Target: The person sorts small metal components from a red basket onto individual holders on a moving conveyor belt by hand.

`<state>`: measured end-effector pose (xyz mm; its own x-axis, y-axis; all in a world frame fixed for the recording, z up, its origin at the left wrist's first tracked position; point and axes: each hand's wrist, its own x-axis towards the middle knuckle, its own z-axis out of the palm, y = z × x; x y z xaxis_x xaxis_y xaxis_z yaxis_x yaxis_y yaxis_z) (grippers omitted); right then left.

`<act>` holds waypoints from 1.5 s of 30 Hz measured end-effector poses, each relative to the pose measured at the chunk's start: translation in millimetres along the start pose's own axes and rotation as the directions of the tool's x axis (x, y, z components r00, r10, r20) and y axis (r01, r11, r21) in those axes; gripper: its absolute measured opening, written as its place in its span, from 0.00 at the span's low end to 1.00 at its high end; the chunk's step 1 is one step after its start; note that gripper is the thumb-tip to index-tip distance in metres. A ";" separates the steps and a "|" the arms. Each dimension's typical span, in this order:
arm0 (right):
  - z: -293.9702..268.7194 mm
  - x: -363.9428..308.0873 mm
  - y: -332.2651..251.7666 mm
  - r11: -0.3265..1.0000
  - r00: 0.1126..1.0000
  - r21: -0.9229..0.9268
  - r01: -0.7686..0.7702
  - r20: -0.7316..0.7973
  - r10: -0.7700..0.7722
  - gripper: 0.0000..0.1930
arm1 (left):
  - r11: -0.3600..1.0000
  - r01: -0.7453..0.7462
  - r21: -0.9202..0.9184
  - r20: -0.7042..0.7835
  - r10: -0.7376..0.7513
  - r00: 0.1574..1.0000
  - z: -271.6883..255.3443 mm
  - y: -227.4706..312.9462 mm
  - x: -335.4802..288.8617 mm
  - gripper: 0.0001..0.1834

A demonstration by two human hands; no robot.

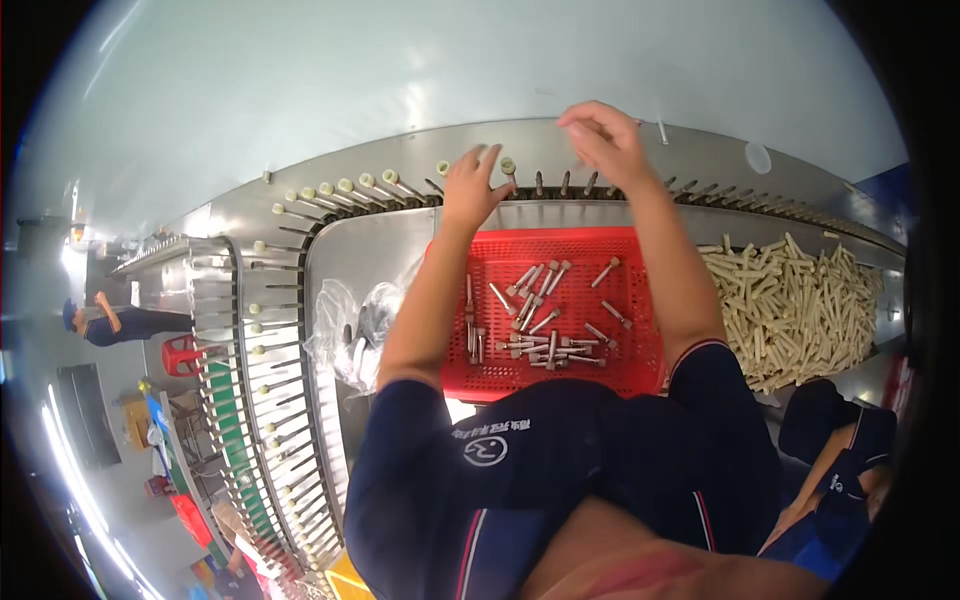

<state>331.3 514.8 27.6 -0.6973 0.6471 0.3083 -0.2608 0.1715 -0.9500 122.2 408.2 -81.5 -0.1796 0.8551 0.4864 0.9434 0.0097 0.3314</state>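
My left hand (472, 190) is over the curved conveyor track (395, 200), its fingers spread and nothing visible in them. Beside its thumb a metal spindle topped with a pale green ring-shaped cap (508, 165) stands on the track. To the right, my right hand (612, 150) hovers just beyond the row of bare spindles (566, 183), fingers loosely bent and thumb apart, slightly blurred; I see nothing in it. Between my forearms lies a red perforated plastic basket (645, 300), holding several loose metal pins with knobbed ends (553, 345).
A heap of short cream-coloured tubes (790, 310) lies right of the basket. Clear plastic bags (350, 325) lie to its left. Capped spindles (340, 190) follow the track leftward. A co-worker (835, 450) is close at lower right; another person (125, 325) stands far left.
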 end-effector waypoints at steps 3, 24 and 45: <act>-23.9 -41.2 -20.3 0.985 0.893 -0.090 0.146 0.441 -0.092 0.13 | 0.995 -0.018 -0.096 0.097 0.028 0.995 30.0 -6.9 9.4 0.19; 35.2 11.2 146.0 0.878 0.985 -0.458 -0.140 -0.151 0.079 0.11 | 0.952 0.238 -0.193 0.187 -0.202 0.961 10.6 23.8 -133.3 0.33; -50.6 -87.3 161.9 0.937 0.861 -0.175 -0.303 0.370 0.348 0.14 | 0.920 0.011 -0.392 0.334 0.131 0.934 -29.3 64.1 70.3 0.18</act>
<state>383.8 523.6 -155.6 -0.9385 0.3421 -0.0464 0.0835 0.0944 -0.9920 161.9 453.8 -2.4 0.0486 0.9726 0.2275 0.7568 -0.1845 0.6271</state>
